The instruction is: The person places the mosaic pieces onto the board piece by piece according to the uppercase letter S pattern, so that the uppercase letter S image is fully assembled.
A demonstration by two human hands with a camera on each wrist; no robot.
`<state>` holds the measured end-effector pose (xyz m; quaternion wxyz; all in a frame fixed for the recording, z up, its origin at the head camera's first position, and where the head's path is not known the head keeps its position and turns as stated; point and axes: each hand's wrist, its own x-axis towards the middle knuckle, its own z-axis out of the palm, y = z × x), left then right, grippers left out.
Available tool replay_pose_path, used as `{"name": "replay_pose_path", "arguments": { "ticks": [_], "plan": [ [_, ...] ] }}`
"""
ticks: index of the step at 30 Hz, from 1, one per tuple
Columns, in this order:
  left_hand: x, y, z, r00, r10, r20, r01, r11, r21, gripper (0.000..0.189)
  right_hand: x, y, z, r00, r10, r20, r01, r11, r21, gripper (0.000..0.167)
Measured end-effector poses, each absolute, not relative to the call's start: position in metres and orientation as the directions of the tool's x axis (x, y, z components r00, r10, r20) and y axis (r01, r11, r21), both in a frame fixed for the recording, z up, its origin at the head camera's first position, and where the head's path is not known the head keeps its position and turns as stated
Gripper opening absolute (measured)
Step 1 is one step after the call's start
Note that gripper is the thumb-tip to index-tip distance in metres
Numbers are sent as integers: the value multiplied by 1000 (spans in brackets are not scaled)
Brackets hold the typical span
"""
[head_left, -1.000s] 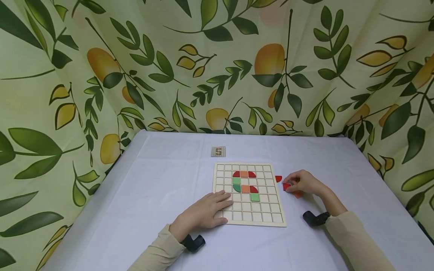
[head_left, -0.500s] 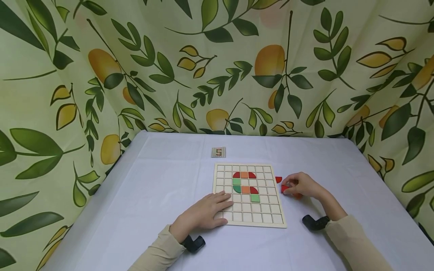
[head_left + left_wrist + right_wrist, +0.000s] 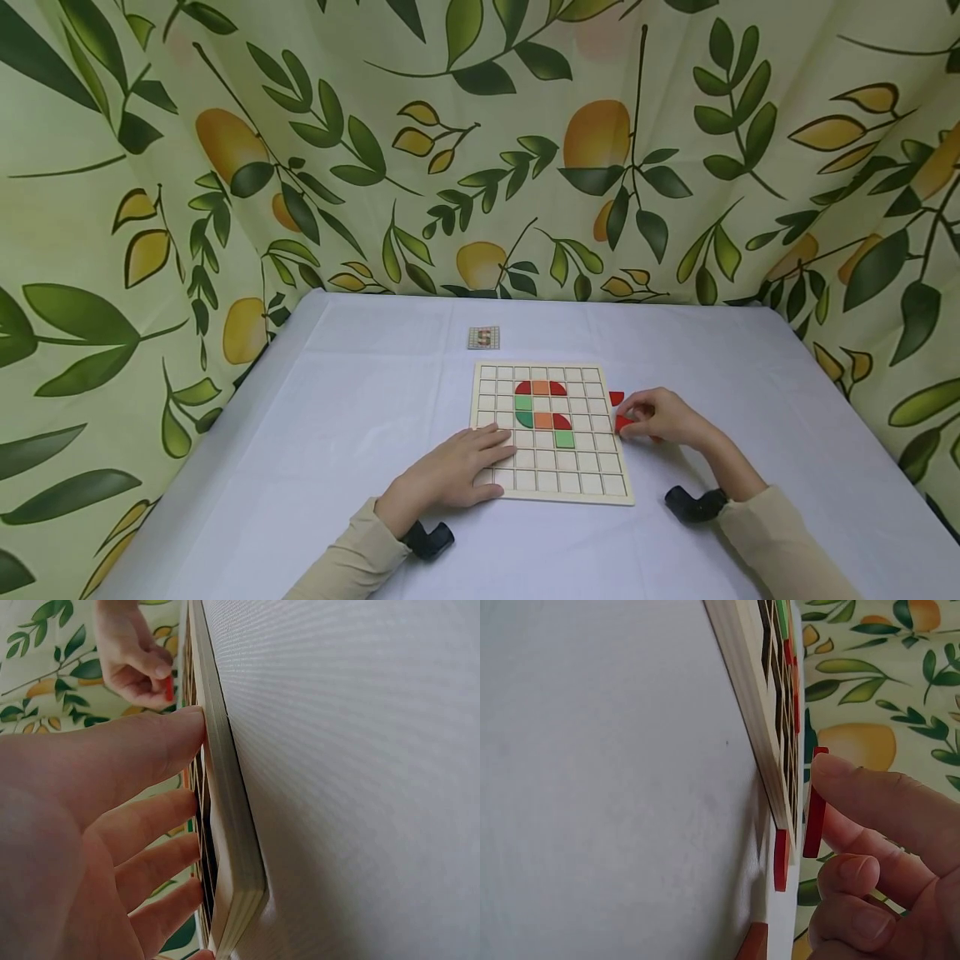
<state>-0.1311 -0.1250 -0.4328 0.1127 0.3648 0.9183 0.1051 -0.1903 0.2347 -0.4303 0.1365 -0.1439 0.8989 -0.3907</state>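
My left hand point(image 3: 456, 468) rests with spread, straight fingers on the lower left of a wooden grid board point(image 3: 525, 483). The thumb lies along the board's near edge in the left wrist view. My right hand point(image 3: 666, 417) pinches a red tile point(image 3: 815, 817) between thumb and fingers, close to the board's right edge and raised off the cloth in the right wrist view. Red, orange and green tiles form a curved pattern in the grid, among them a light green square point(image 3: 564, 439) at its lower end.
Another red tile point(image 3: 617, 398) with a rounded side lies at the board's right edge. An orange tile point(image 3: 754, 941) sits on the cloth, mostly hidden below my right hand. Behind the board is a small pattern card point(image 3: 483, 337). A leafy printed curtain point(image 3: 480, 167) encloses the white table.
My right hand has moved left and slightly nearer with the red tile, from beside the orange tile to the board's right edge. My left hand has stayed in place.
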Motion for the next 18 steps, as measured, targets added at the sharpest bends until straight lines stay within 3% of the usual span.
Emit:
{"name": "replay_pose_path", "arguments": {
  "ticks": [18],
  "plan": [
    [-130, -125, -430, -708, 696, -121, 649, 708, 277, 56, -178, 218, -428, -909, -402, -109, -189, 632, -752, 24]
  ]
}}
